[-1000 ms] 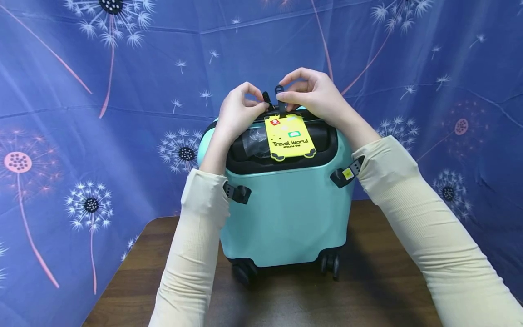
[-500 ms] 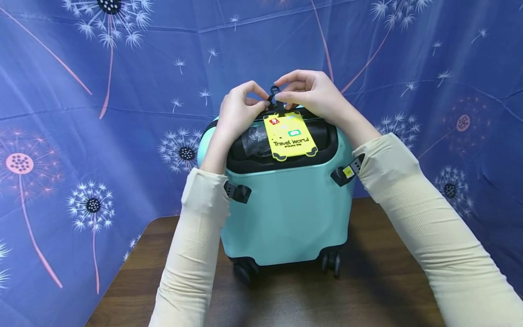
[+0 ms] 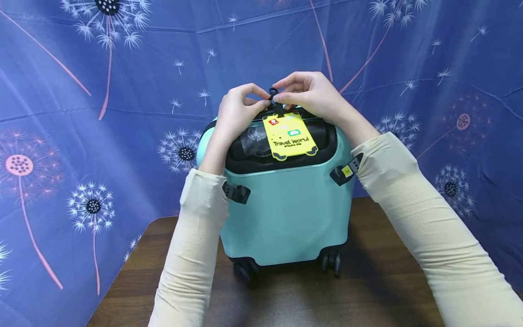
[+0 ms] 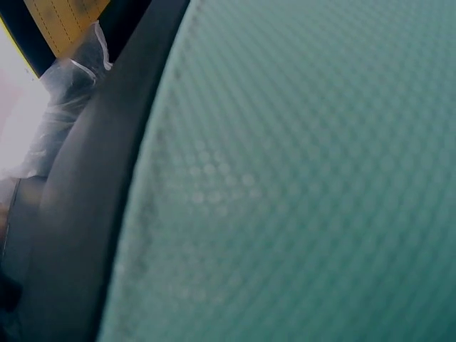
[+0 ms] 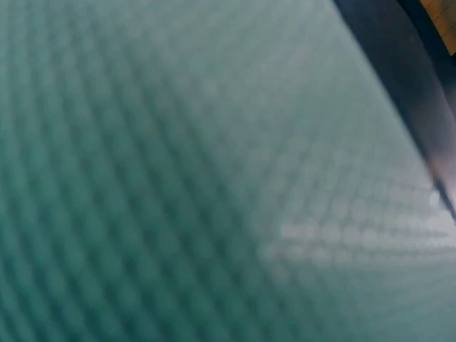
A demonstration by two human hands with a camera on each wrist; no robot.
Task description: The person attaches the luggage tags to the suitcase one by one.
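A teal suitcase (image 3: 286, 209) with a black recessed top panel stands upright on its wheels. Over that panel lies a yellow luggage tag (image 3: 288, 136) printed "Travel World", with a black strap (image 3: 279, 109) rising from its upper end. My left hand (image 3: 239, 109) pinches one end of the strap between thumb and forefinger. From the other side, my right hand (image 3: 315, 94) pinches the strap's looped end, and the two ends overlap between my fingertips. Both wrist views are mostly filled by the suitcase's textured shell (image 4: 299, 171), with no hand showing clearly.
Clear plastic wrap (image 3: 254, 140) clings to the suitcase handle area, left of the tag. Underneath is a dark wooden table (image 3: 294, 299). A blue dandelion-print cloth (image 3: 241, 50) hangs close behind. Black wrist-camera straps (image 3: 237, 192) sit near the suitcase front.
The looped strap end in my right hand has moved left to meet the end in my left hand; a gap showed between them earlier. The suitcase stays in place.
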